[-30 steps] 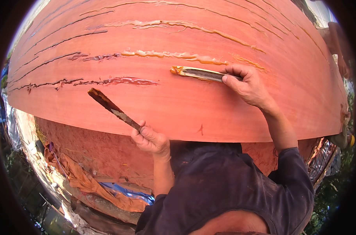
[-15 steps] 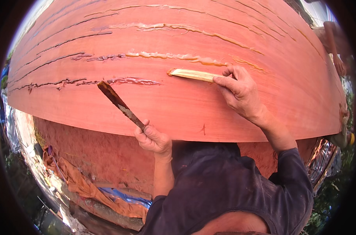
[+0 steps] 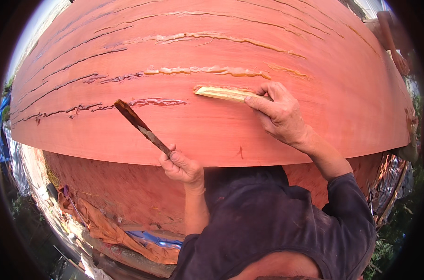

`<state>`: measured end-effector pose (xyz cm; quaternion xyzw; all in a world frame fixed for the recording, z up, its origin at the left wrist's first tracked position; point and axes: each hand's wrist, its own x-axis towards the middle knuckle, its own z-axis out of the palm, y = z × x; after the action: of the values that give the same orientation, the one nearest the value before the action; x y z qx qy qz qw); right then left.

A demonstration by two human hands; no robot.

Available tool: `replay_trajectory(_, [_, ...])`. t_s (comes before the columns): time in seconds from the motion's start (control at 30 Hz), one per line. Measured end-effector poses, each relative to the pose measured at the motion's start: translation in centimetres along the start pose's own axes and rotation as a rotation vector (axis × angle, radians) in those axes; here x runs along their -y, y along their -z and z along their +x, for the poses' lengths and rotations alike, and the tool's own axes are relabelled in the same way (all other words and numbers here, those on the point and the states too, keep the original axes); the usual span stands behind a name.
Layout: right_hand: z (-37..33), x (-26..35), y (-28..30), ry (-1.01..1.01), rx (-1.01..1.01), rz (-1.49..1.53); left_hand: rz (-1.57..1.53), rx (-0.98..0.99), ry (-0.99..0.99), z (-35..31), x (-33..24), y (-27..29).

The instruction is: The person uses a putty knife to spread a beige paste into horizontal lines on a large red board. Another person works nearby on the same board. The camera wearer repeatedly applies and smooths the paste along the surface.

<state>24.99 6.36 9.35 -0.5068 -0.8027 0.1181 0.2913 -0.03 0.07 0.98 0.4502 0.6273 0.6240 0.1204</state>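
Observation:
My left hand grips the lower end of a dark, stained flat stick. Its brown-coated tip reaches a cracked line in the reddish wooden surface. In my right hand, pinched between thumb and fingers, is a pale split-wood stick, lying almost level against the wood. A thin reddish-orange smear shows along its upper edge. Just above runs a raised, glossy bead of pale orange filler. To the left of the pale stick, glossy dark-red filler sits in the lowest crack.
Several long dark cracks and filler lines cross the curved wood. Below its near edge lie an orange-brown cloth and blue sheeting. Another person's arm shows at the upper right.
My right hand and the pale stick have shifted slightly left and nearer me. A reddish smear now shows along the stick's upper edge. The left hand's hold is unchanged; the whole view has shifted a little.

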Motion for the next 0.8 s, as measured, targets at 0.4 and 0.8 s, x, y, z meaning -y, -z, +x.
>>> replay_trajectory(0.4, [-2.9, 1.0, 1.6, -0.359, -0.067, 0.275, -0.04, -0.016, 0.002, -0.2, 0.3, 0.1])
replay_trajectory(0.8, [-1.7, 0.7, 0.0, -0.737, -0.038, 0.643, -0.011, 0.034, -0.003, 0.2, 0.1, 0.6])
